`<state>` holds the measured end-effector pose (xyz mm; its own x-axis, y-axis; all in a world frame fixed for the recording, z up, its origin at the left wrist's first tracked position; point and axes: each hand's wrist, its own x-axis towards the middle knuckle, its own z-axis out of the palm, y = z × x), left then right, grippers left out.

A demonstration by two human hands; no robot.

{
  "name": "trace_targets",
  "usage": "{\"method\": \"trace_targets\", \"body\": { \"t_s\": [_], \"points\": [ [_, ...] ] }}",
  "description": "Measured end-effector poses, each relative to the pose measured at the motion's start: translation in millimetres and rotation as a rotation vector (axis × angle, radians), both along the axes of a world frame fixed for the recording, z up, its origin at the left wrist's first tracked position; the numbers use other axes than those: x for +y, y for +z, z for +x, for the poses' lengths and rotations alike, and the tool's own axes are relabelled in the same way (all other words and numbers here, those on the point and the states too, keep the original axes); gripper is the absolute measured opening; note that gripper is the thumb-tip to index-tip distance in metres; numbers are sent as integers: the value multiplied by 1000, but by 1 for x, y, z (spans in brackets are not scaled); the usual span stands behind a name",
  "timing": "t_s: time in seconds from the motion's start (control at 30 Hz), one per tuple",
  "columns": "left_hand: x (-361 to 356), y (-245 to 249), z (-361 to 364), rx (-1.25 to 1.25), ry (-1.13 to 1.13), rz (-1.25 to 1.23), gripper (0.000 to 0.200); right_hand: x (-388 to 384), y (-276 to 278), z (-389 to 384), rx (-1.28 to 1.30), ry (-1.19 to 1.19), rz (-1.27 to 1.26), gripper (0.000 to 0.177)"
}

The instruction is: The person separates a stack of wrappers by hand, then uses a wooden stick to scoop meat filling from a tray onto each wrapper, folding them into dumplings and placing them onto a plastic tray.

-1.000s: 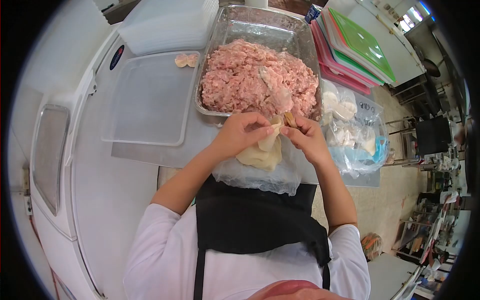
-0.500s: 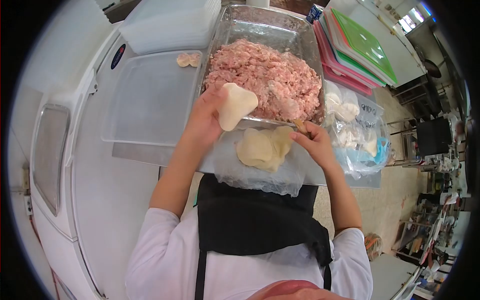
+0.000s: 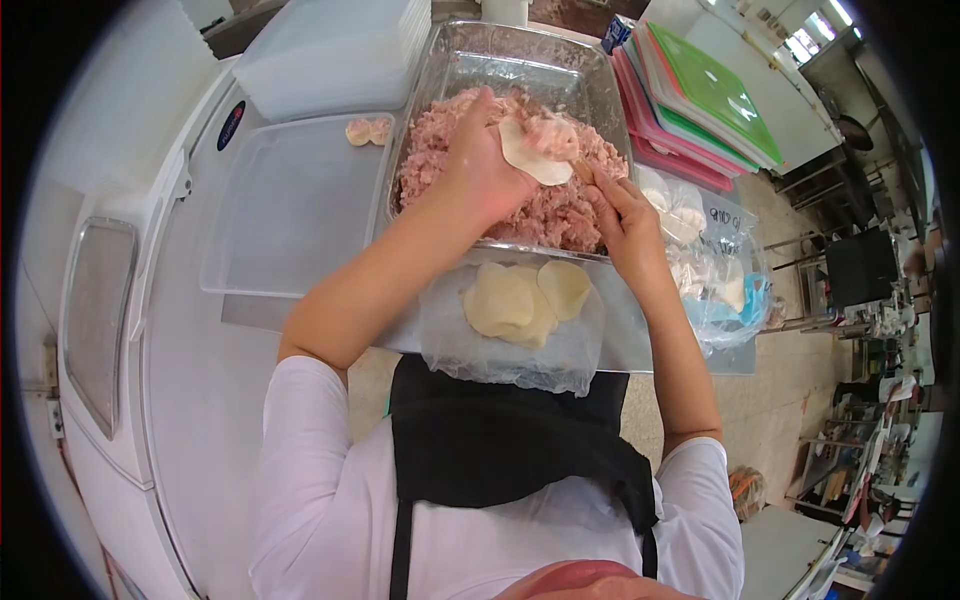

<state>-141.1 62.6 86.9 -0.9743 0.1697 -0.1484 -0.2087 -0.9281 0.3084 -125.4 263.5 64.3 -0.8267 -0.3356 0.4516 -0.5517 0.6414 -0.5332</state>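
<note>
Over the metal pan (image 3: 520, 58) of pink minced meat (image 3: 550, 222), my left hand (image 3: 482, 172) holds a round dough wrapper (image 3: 540, 170) on its fingers. A lump of the mince (image 3: 552, 135) sits on that wrapper. My right hand (image 3: 630, 222) is closed on a thin wooden stick (image 3: 584, 173), whose tip is at the wrapper's edge or hidden by the filling. Nearer to me, a pile of pale dough wrappers (image 3: 505, 300) lies on a clear plastic bag (image 3: 450, 352). Two small filled dumplings (image 3: 367, 131) rest in the far corner of a translucent tray (image 3: 290, 225).
Stacked translucent trays (image 3: 330, 60) stand at the back left. Coloured lids (image 3: 705, 95), green on top, are piled right of the pan. A plastic bag of white dough pieces (image 3: 700, 270) lies at the table's right edge.
Both hands have moved forward over the pan. The wrapper in my left hand was bare and now carries mince. The stick has moved from the pan's near edge to the wrapper.
</note>
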Motion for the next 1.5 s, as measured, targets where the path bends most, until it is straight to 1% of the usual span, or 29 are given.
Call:
{"method": "trace_targets", "body": {
  "t_s": [0.07,0.1,0.17,0.2,0.27,0.3,0.33,0.37,0.43,0.47,0.57,0.67,0.77,0.8,0.87,0.9,0.97,1.0,1.07,1.17,1.2,1.27,1.3,1.33,1.37,1.4,1.47,1.5],
  "points": [
    [-10,8,-2,-64,8,84,61,7,11,0,61,43,124,27],
    [-18,0,-10,-40,82,61,63,11,20,3,87,66,185,27],
    [-35,-23,-32,8,227,11,68,16,48,15,53,-18,375,28],
    [-37,-22,-31,-21,239,30,70,16,56,19,36,-62,469,28],
    [-37,-18,-32,-73,260,68,76,6,51,24,88,-23,384,29],
    [-31,-4,-23,-62,231,25,77,3,46,24,116,-5,342,29],
    [-23,8,-9,-53,202,-19,79,3,27,15,172,24,367,28],
    [-18,16,-1,-46,172,-62,80,5,34,15,143,1,444,28],
    [-24,7,-7,-26,165,-100,81,8,66,15,91,-37,605,27],
    [-27,4,-10,-17,161,-122,82,5,82,25,97,-96,675,28],
    [-24,6,-14,-22,150,-144,78,-12,81,41,169,-5,569,28],
    [-24,17,-7,8,225,-93,74,-7,57,23,174,22,465,27],
    [-40,-12,-19,286,36,4,59,11,68,14,84,130,99,31],
    [-43,-6,-14,364,-19,-223,57,18,67,15,10,107,51,34],
    [-47,1,8,495,-117,-677,57,24,75,23,-215,127,42,35],
    [-46,8,12,618,-22,-913,58,26,78,29,-334,143,35,35],
    [-45,20,18,860,197,-1383,62,31,88,38,-324,184,84,32],
    [-49,18,14,904,135,-1455,60,32,90,40,-315,206,109,30],
    [-57,14,6,990,-6,-1596,57,29,81,43,-389,219,68,30],
    [-56,22,12,892,-309,-1541,45,30,62,38,-489,250,42,33],
    [-53,15,13,980,-150,-1611,43,32,55,32,-517,263,40,35],
    [-46,-6,13,1144,187,-1728,40,42,49,9,-254,352,82,33],
    [-44,-9,10,905,25,-1615,37,46,49,3,-124,396,105,32],
    [-43,-10,5,669,-126,-1486,34,50,47,6,-34,257,193,31],
    [-42,-10,0,438,-262,-1344,32,42,61,20,59,118,279,30],
    [-43,-16,-7,447,-233,-1331,31,36,68,29,155,-20,365,29],
    [-44,-35,-15,459,-181,-1300,30,28,48,29,149,29,309,26],
    [-42,-26,-9,433,-227,-1352,30,27,31,26,141,53,282,25]
  ]
}}
